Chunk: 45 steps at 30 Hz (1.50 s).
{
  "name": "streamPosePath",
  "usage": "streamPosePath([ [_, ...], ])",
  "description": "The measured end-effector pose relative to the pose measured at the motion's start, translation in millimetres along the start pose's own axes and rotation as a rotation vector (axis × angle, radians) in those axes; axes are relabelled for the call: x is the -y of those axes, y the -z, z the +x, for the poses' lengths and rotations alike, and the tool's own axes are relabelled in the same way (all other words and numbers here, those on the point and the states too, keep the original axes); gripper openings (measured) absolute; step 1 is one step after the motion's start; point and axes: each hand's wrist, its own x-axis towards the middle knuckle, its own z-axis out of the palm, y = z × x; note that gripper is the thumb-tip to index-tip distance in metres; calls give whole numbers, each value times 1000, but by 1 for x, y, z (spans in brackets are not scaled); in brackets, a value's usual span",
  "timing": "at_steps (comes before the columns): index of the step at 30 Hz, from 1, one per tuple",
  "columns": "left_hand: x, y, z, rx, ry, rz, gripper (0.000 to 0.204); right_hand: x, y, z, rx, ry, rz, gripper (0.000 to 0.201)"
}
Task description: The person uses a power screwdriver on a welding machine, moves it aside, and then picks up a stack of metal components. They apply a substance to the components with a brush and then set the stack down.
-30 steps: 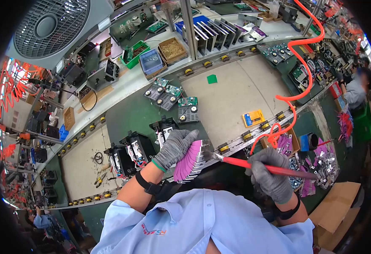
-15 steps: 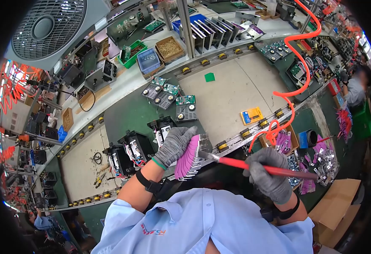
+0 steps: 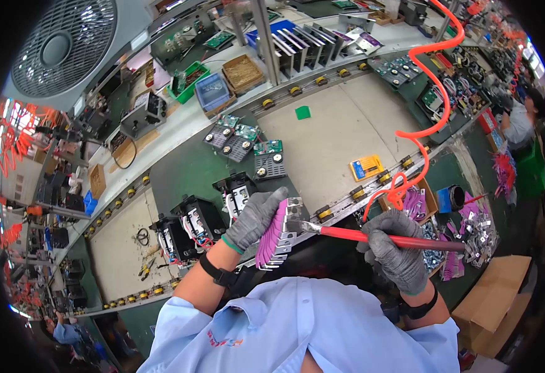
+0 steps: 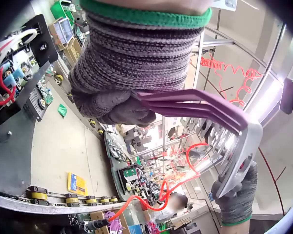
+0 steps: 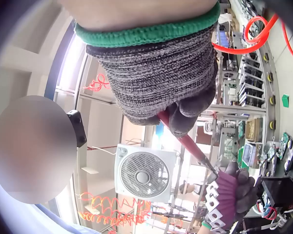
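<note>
In the head view my gloved left hand grips a fanned stack of purple-covered metal brackets, bent silver ends facing right. My gloved right hand holds a red-handled brush, its handle slanting past the fingers to the right. The dark brush tip overlaps the silver end of the upper brackets. From the left wrist, the brackets stick out from under the curled fingers. Seen from the right wrist, the red handle leads down to the fan of brackets.
Black housings with wires stand left of the left hand. Circuit boards on grey plates lie beyond them. A coiled orange air hose hangs at right, above a pile of loose brackets. A yellow case lies by the roller rail.
The bracket stack has turned slightly, showing more of its silver end faces. The brush has shifted a little across them, its handle now lying flatter. Both hands keep their hold.
</note>
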Motion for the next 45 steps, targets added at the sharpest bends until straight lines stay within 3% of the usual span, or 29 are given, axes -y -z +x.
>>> streamPosePath([
  [2,-9,0,-4,-10,-57,103,57,-10,3,2,-12,75,-21,10],
  [3,3,-3,1,5,-40,-30,57,-13,6,1,-8,145,-47,9],
  [5,-10,1,-4,24,-4,75,45,-8,15,-12,-37,143,-55,7],
  [7,-24,-4,-16,-12,-77,108,33,-2,39,-29,-51,336,-313,11],
  [8,-33,-15,-15,-111,4,-181,44,4,55,-40,-76,415,-356,13],
  [9,-34,-13,-13,-97,44,-243,41,13,76,-53,-130,481,-565,13],
  [10,-23,-9,-7,-76,78,-311,40,9,85,-69,-303,377,-293,12],
  [11,-7,-5,1,-56,113,-376,40,-1,108,-87,-516,321,-279,12],
  [12,8,-2,9,-52,78,-321,39,-3,128,-87,-651,359,-213,10],
  [14,25,-2,21,-6,162,-432,36,-9,178,-82,-893,284,-209,9],
  [16,46,-3,36,12,210,-454,33,-29,234,-70,-966,238,-274,15],
  [17,49,-9,40,53,200,-513,32,-55,269,-67,-968,286,-393,18],
  [19,37,-23,41,40,148,-483,32,-75,298,-59,-938,183,-344,22],
  [23,50,-30,46,17,-58,-47,30,-127,346,-42,-890,1,-302,26],
  [24,45,-37,47,-12,105,-291,29,-142,360,-37,-881,-36,-386,27],
  [27,37,-37,40,1,208,-403,31,-176,393,-19,-858,-58,-565,26],
  [32,57,-22,36,-55,203,-342,34,-214,425,12,-816,-112,-789,23],
  [35,55,-25,28,-81,234,-316,36,-220,432,17,-803,-143,-882,24],
  [38,47,-33,21,-99,248,-353,38,-227,437,18,-800,13,-1005,21],
  [41,49,-40,16,-102,144,-358,41,-195,409,15,-843,22,-1138,21],
  [43,42,-39,14,-88,213,-344,41,-188,411,12,-820,28,-1209,21],
  [45,38,-42,12,-97,69,-148,43,-185,414,7,-823,104,-1220,23],
])
